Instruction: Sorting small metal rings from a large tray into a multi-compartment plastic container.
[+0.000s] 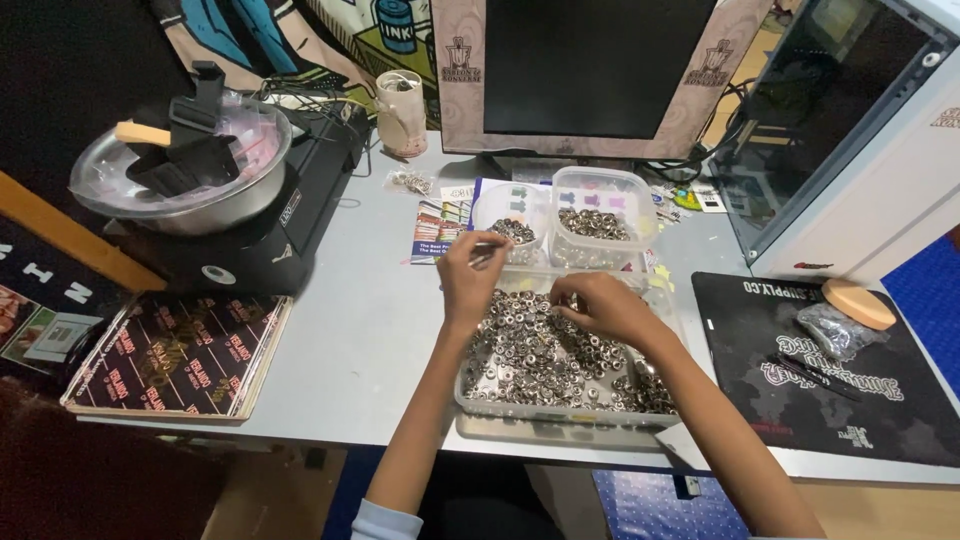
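Note:
A clear rectangular tray (470, 400) near the table's front edge holds a heap of small silver metal rings (540, 355). My left hand (470, 275) hovers over the tray's far left corner, fingers pinched on a few of the small metal pieces. My right hand (600, 305) reaches into the heap at the tray's far side, fingertips closed among the rings. Just beyond the hands stand two clear tubs, the left tub (515, 215) and the right tub (603, 205), each part filled with similar metal pieces.
A monitor (590, 70) stands at the back, a computer case (850, 130) at the right. A metal bowl (180, 170) sits on a black machine (260, 240) at left. A dark mat (820, 370) with a small bag lies right, a printed board (175, 350) left.

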